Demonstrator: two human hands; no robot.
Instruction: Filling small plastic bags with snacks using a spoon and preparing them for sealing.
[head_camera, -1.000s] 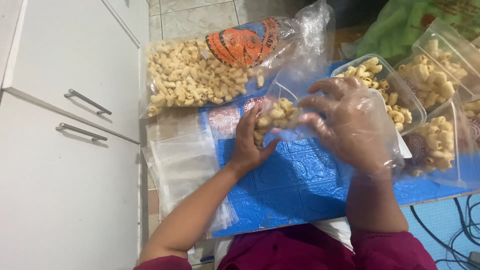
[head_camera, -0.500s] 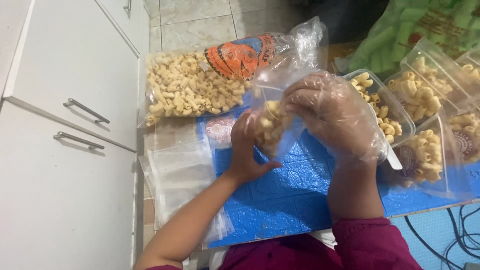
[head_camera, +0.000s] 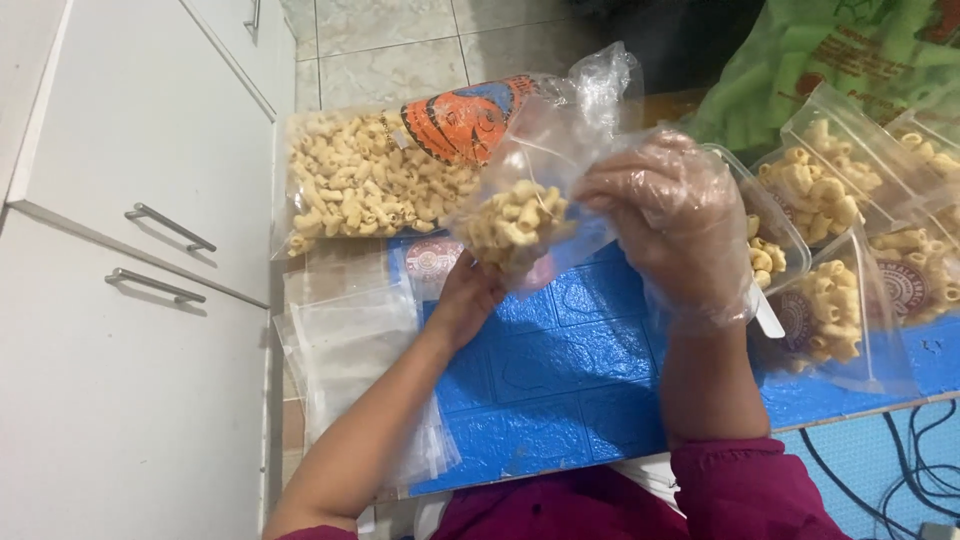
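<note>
- Above the blue mat (head_camera: 560, 350), head view: small clear bag (head_camera: 520, 225) of macaroni, held up between both hands.
- Left hand (head_camera: 465, 300): bare, fingers cupped under the bag's bottom.
- Right hand (head_camera: 670, 220): in a loose plastic glove, fingers pinched on the bag's upper edge.
- Large macaroni bag (head_camera: 370, 180) behind; empty bags (head_camera: 350, 340) left; filled bags (head_camera: 830, 300) right.

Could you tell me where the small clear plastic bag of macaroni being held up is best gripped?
Grip the small clear plastic bag of macaroni by its empty upper film, coming from above: the pasta sags into the bottom, cupped by the left hand, while the gloved right hand pinches the top.
</note>
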